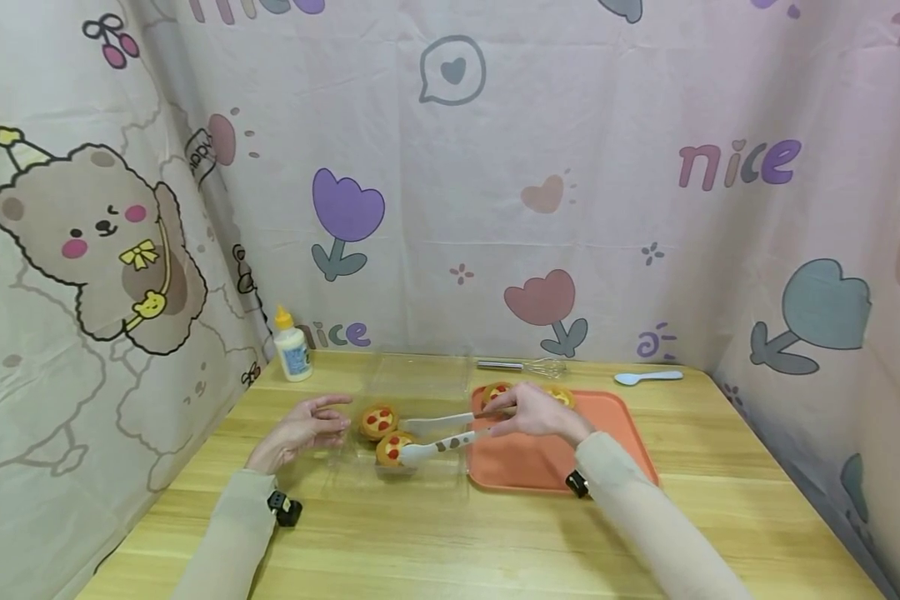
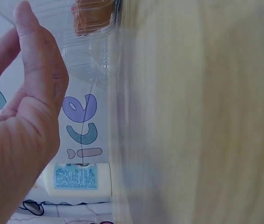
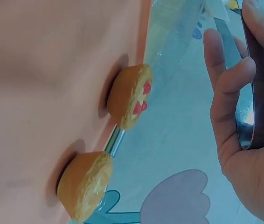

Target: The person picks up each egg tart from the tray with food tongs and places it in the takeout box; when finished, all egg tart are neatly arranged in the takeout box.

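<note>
My right hand (image 1: pixel 532 410) holds a pair of tongs (image 1: pixel 450 442) with pale, brown-spotted tips and a shiny metal bend, which lies against the palm in the right wrist view. The tongs' arms are spread and reach into a clear plastic box (image 1: pixel 438 477). One tip overlaps the front egg tart (image 1: pixel 392 446), topped with red pieces; whether it grips the tart I cannot tell. A second red-topped tart (image 1: pixel 378 421) sits just behind. My left hand (image 1: pixel 307 429) is at the box's left side, fingers loosely bent; contact with the thin plastic is unclear.
An orange tray (image 1: pixel 540 471) right of the box bears a red-topped tart (image 3: pixel 131 95) and a plain yellow tart (image 3: pixel 86 184). Along the back are a glue bottle (image 1: pixel 293 350), a whisk (image 1: pixel 521 365) and a pale blue spoon (image 1: pixel 648 377). The box's clear lid (image 1: pixel 420 372) stands raised behind.
</note>
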`<action>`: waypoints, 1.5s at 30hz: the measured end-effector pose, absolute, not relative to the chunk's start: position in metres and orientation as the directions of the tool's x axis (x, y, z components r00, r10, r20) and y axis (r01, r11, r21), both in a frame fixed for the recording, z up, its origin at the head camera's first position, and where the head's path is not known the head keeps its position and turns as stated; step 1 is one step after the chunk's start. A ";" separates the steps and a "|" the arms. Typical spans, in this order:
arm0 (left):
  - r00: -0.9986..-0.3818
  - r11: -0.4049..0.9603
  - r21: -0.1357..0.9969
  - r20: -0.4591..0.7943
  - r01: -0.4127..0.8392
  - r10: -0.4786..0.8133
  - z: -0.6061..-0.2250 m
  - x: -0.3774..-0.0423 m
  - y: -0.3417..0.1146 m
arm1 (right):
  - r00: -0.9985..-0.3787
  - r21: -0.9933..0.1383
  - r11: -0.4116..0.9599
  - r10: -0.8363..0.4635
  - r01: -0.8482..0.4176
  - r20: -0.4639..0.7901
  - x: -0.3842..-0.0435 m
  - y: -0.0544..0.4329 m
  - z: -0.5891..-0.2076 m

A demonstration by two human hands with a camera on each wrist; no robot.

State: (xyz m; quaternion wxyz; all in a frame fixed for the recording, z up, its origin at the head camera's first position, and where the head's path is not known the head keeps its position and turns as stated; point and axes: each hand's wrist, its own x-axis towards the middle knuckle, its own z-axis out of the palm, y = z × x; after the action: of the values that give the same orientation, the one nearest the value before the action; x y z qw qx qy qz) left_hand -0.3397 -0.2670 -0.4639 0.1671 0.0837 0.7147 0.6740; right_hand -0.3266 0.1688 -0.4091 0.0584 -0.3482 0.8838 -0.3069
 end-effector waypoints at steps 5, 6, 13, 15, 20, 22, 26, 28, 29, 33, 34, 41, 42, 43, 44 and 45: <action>-0.931 0.079 0.991 -0.125 -0.104 0.343 -0.464 -0.340 -0.267 | -0.755 -0.613 0.553 -0.646 -0.564 0.111 -0.326 0.163 -0.414; -0.931 0.079 0.992 -0.124 -0.103 0.344 -0.464 -0.340 -0.267 | -0.757 -0.619 0.552 -0.644 -0.559 0.109 -0.325 0.162 -0.415; -0.928 0.054 0.992 -0.124 -0.112 0.352 -0.465 -0.339 -0.267 | -0.773 -0.640 0.551 -0.626 -0.535 0.106 -0.323 0.153 -0.419; -0.927 0.045 0.993 -0.122 -0.113 0.356 -0.465 -0.339 -0.267 | -0.775 -0.634 0.554 -0.621 -0.540 0.116 -0.322 0.151 -0.420; -0.924 0.034 0.993 -0.117 -0.113 0.365 -0.465 -0.339 -0.268 | -0.778 -0.639 0.553 -0.618 -0.535 0.116 -0.322 0.147 -0.421; -0.922 0.035 0.993 -0.116 -0.111 0.370 -0.465 -0.339 -0.267 | -0.778 -0.647 0.548 -0.618 -0.530 0.114 -0.322 0.146 -0.421; -0.919 0.035 0.994 -0.110 -0.104 0.378 -0.465 -0.338 -0.267 | -0.776 -0.648 0.546 -0.620 -0.532 0.114 -0.322 0.145 -0.422; -0.918 0.035 0.995 -0.104 -0.098 0.382 -0.465 -0.339 -0.267 | -0.777 -0.647 0.548 -0.619 -0.530 0.112 -0.322 0.145 -0.422; -0.918 0.035 0.995 -0.102 -0.096 0.384 -0.465 -0.339 -0.267 | -0.779 -0.651 0.548 -0.617 -0.525 0.109 -0.322 0.146 -0.422; -0.919 0.039 0.995 -0.103 -0.095 0.381 -0.466 -0.340 -0.268 | -0.783 -0.661 0.546 -0.613 -0.514 0.103 -0.321 0.149 -0.423; -0.919 0.043 0.994 -0.106 -0.096 0.379 -0.466 -0.339 -0.268 | -0.783 -0.660 0.547 -0.613 -0.515 0.103 -0.321 0.150 -0.423; -0.922 0.048 0.993 -0.120 -0.110 0.368 -0.465 -0.336 -0.268 | -0.797 -0.684 0.535 -0.593 -0.497 0.115 -0.322 0.159 -0.425; -0.922 0.047 0.993 -0.119 -0.110 0.369 -0.464 -0.336 -0.268 | -0.805 -0.686 0.539 -0.583 -0.488 0.114 -0.322 0.162 -0.426; -0.921 0.046 0.993 -0.119 -0.110 0.371 -0.464 -0.336 -0.268 | -0.812 -0.686 0.545 -0.572 -0.482 0.117 -0.323 0.164 -0.426; -0.920 0.044 0.993 -0.119 -0.110 0.372 -0.464 -0.336 -0.268 | -0.818 -0.686 0.549 -0.563 -0.477 0.119 -0.323 0.166 -0.426; -0.920 0.045 0.993 -0.118 -0.110 0.374 -0.464 -0.336 -0.268 | -0.823 -0.688 0.551 -0.554 -0.473 0.121 -0.323 0.169 -0.426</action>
State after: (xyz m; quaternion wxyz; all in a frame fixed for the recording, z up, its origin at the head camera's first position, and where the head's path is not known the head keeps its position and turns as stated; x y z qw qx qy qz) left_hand -0.3364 -0.2680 -0.4640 0.1766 0.0943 0.7010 0.6845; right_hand -0.3225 0.1689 -0.4258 0.0548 -0.2921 0.8790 -0.3729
